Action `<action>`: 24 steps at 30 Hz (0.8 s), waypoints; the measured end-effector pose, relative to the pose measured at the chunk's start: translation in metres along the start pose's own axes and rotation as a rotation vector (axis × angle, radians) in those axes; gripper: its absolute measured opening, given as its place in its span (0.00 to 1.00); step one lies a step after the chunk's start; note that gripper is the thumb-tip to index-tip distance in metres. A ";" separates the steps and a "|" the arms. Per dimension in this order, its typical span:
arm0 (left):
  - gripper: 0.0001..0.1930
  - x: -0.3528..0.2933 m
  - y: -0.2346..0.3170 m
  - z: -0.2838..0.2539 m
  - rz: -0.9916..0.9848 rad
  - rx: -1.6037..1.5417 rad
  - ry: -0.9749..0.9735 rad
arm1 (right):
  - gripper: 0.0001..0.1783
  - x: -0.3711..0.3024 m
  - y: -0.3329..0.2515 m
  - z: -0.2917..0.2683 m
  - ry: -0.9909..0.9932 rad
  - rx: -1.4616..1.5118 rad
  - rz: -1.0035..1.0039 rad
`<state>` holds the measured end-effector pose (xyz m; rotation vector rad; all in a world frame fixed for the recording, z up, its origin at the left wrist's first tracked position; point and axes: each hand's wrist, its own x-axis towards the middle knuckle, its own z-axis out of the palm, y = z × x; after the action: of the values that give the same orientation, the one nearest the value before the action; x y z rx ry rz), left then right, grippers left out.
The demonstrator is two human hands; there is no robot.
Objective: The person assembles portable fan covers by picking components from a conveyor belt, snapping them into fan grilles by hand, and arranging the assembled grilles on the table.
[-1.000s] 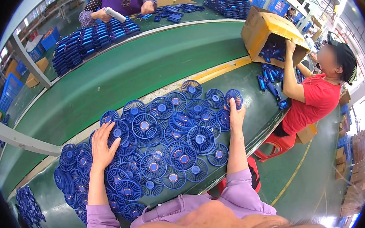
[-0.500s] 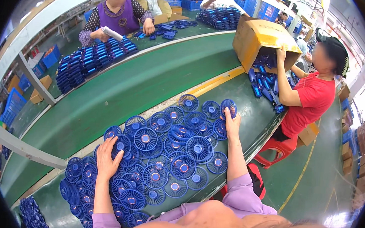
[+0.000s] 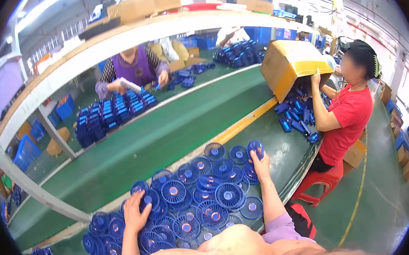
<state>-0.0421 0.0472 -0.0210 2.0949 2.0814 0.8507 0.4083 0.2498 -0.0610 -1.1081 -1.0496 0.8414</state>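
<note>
Lower centre of frame: heap of round blue plastic fan grilles (image 3: 195,198), spoked discs with pale or orange hubs, overlapping flat on the green worktop (image 3: 283,152); left hand (image 3: 135,212) lies palm-down on the lower-left edge of the heap, fingers spread open, gripping nothing; right hand (image 3: 260,163) sits at the upper-right edge, fingers curled round one grille (image 3: 255,149) that stands tilted up; my read: the two hands bracket the pile to keep it together. Behind the heap, a yellow strip (image 3: 242,123), then the green conveyor belt (image 3: 166,129) running diagonally. Right of frame: person in red top (image 3: 349,121) on a red stool (image 3: 322,178) tips a cardboard box (image 3: 289,62), blue parts spilling out. Upper left: person in purple vest (image 3: 135,68) behind stacked blue parts (image 3: 105,118).
</note>
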 end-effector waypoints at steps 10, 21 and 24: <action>0.29 0.002 0.004 0.000 0.008 0.031 0.003 | 0.13 0.005 0.009 -0.008 0.013 -0.003 0.011; 0.28 0.004 0.010 -0.002 -0.006 0.009 0.006 | 0.13 0.006 0.011 -0.008 -0.003 -0.025 0.014; 0.28 0.002 0.007 -0.002 0.006 0.023 0.007 | 0.12 0.005 0.011 -0.008 -0.009 -0.027 0.022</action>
<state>-0.0367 0.0481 -0.0161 2.1136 2.0986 0.8401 0.4176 0.2552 -0.0714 -1.1414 -1.0608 0.8523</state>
